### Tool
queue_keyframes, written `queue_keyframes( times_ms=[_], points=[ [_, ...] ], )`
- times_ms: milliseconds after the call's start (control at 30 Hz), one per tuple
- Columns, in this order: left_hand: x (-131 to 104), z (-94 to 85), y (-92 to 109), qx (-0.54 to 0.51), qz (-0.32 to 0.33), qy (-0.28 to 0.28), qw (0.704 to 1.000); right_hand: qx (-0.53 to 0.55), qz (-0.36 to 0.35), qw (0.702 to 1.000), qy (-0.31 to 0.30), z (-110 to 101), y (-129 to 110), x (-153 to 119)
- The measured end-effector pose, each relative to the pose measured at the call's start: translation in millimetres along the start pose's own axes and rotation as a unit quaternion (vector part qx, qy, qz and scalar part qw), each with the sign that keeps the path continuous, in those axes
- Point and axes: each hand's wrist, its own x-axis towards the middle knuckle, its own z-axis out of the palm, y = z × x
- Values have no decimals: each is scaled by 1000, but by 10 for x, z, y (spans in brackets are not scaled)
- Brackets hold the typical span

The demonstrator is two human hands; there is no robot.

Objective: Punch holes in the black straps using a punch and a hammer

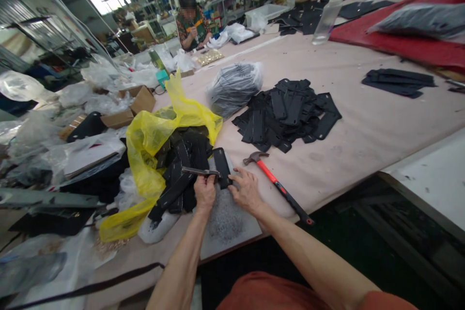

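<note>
While the left hand [205, 193] pinches a metal tool [198, 171] between thumb and fingers, the right hand [247, 190] sits half open, its fingertips at the right edge of a black piece [222, 168] but not wrapped around it. That piece lies on the grey board [227, 230] at the near side of the table [348, 140], between the 2 hands, with the tool's inner end at its left edge. From where I stand, I can't tell whether that end touches or just hovers.

To do this well, I'd keep the piece flat and fully backed by the board, steady it with light, even pressure, and line up the tool's end before putting any force on it. Fingertips are best kept to the border, since the right hand is close to the working spot. A piece this slim could swivel if held at only 1 corner.

As for its looks, it is a dark, narrow strip, longer than wide, with softly rounded far corners; finer marks are too small to read. Similar pieces fill the yellow bag [143, 138] on the left and form a pile [286, 111] farther off. A hammer [273, 180] lies just beside the right hand, untouched.
</note>
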Motion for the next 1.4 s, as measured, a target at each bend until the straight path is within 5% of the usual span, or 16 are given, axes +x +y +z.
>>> queue_keyframes(
  times_ms=[233,867,1133,1400],
  points=[
    [-126,-70,-86,27,60,-52,997,10,10,1000,-11,38,29,33],
    [-137,-46,-147,2,61,-39,997,71,62,995,-38,48,233,493],
    [-126,-45,-164,-32,65,-31,997,66,86,991,-73,-15,117,748],
    [-118,-51,-169,-38,70,-46,996,56,96,989,-99,33,110,646]
  ],
)
